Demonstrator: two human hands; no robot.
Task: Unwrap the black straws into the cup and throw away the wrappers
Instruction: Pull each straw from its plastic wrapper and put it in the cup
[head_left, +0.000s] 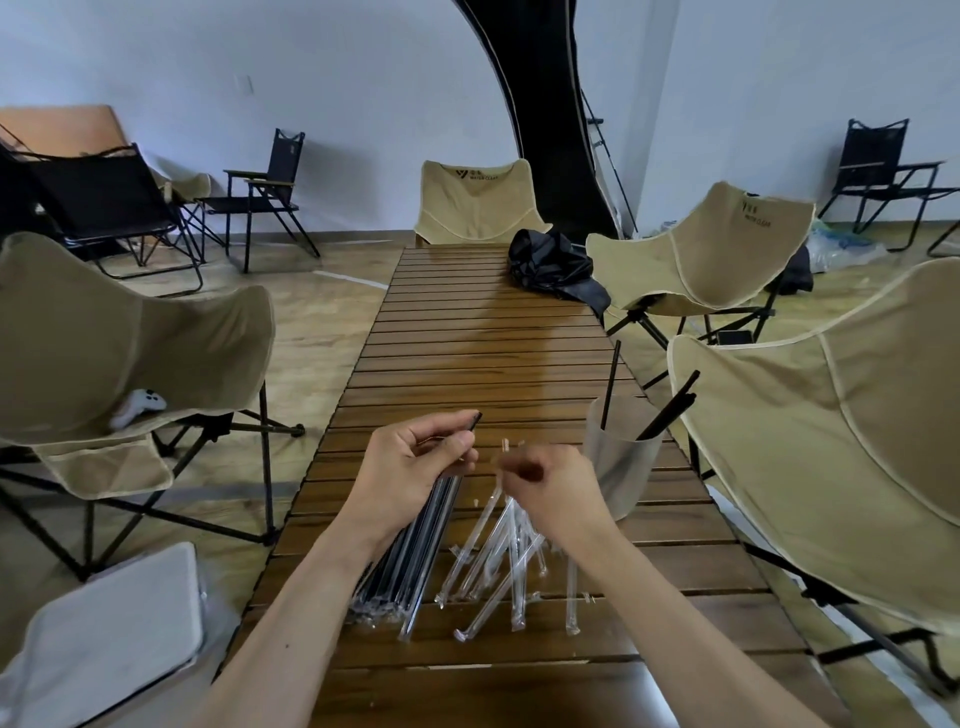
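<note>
A bundle of wrapped black straws (415, 540) is gripped in the left hand (415, 462), with the fingers curled round its upper part and the lower ends resting on the slatted wooden surface (483, 332). One bare black tip is seen sticking out above the left fingers. The right hand (550, 488) is held just beside the left one, and its fingers are curled together; a thin clear wrapper end (504, 449) seems to be pinched there, but the hand is blurred, so this cannot be told for sure. A pile of empty clear wrappers (498, 566) is spread on the surface under the right hand and wrist. A cloudy plastic cup (621, 457) is stood near the right edge of the surface, just beside the right hand. Several unwrapped black straws (670, 410) are leaned inside the cup, and one more is stood upright at its left side. A crumpled black bag (556, 265) is laid at the far end of the surface. Tan folding chairs (717, 249) are placed around the surface, and black folding chairs (265, 192) are seen by the white wall. A white object is laid on the seat of the tan chair at the left.
</note>
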